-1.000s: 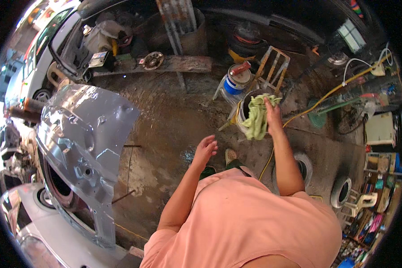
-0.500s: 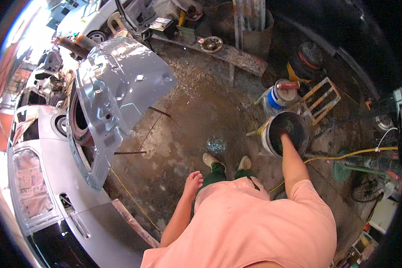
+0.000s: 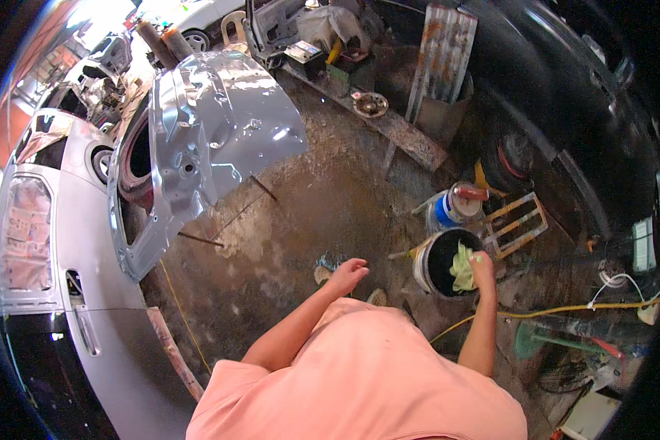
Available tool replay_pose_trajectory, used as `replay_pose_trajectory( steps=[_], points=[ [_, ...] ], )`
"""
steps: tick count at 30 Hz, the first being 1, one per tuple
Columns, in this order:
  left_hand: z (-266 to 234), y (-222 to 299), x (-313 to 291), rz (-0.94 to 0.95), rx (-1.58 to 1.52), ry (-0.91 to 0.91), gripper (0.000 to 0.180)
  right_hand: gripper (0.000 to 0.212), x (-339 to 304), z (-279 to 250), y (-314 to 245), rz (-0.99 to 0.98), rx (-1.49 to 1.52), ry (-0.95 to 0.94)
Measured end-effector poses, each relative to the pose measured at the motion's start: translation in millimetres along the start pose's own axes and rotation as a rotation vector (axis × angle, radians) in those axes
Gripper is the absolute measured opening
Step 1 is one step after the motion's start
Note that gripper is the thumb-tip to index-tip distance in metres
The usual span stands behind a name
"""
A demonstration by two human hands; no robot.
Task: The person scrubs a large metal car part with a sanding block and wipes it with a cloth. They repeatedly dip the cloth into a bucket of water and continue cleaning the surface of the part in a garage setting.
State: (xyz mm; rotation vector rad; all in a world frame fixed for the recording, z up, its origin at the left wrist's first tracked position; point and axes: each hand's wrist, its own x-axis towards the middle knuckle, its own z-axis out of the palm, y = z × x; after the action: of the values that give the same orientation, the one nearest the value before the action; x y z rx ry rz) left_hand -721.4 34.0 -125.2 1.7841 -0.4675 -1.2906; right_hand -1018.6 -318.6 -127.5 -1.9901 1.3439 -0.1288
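Observation:
My right hand [image 3: 482, 268] is closed on a pale yellow-green cloth [image 3: 462, 270], which hangs in folds over the mouth of a bucket [image 3: 422, 268] with a dark inside. The cloth's lower end is within the bucket's rim. My left hand [image 3: 349, 277] is held in front of my body above the floor, its fingers loosely bent, with nothing seen in it. Ahead on the left, a shiny grey car body panel [image 3: 224, 132] rests on a stand with thin metal legs [image 3: 262, 188], out of reach of both hands.
Behind the bucket stands a lidded pail [image 3: 441, 213] with a red-brown object [image 3: 471, 193] on top, beside a slatted frame [image 3: 517, 226]. A yellow hose [image 3: 543, 314] crosses the floor at right. A masked grey car [image 3: 110, 271] stands left; a low bench [image 3: 411, 139] lies ahead.
My right hand has come up out of the bucket, and the cloth now shows in it. The left hand has moved forward and right. The view has shifted.

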Motion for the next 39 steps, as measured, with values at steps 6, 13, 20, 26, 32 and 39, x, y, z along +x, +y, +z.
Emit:
replay_pose_trajectory(
  steps=[6, 13, 20, 26, 32, 39],
  points=[
    [14.1, 95.9, 53.1, 0.188, -0.059, -0.264, 0.065, 0.035, -29.2, -73.3, -127.5, 0.046, -0.034, 0.171],
    [-23.5, 184.0, 155.2, 0.244, -0.595, -0.34, 0.08, 0.025, 11.5, -57.3, -330.4, -0.367, 0.356, 0.169],
    [-186.8, 242.1, 194.4, 0.539, -1.359, -0.356, 0.058, 0.046, 103.9, 115.7, -524.7, -0.505, 0.689, -0.204],
    [-369.5, 235.6, 181.9, 0.75, -1.282, -0.129, 0.059, 0.063, 130.0, 189.5, -567.7, -0.927, 0.061, -0.062],
    [-554.8, 242.1, 175.4, 0.504, -0.902, 0.525, 0.047, 0.048, 196.4, 171.0, -462.6, -0.414, 0.282, -0.348],
    [-648.3, 268.3, 211.5, 0.024, 0.688, 1.254, 0.055, 0.044, 282.5, 166.7, -372.8, -0.191, 0.168, -0.335]
  ],
)
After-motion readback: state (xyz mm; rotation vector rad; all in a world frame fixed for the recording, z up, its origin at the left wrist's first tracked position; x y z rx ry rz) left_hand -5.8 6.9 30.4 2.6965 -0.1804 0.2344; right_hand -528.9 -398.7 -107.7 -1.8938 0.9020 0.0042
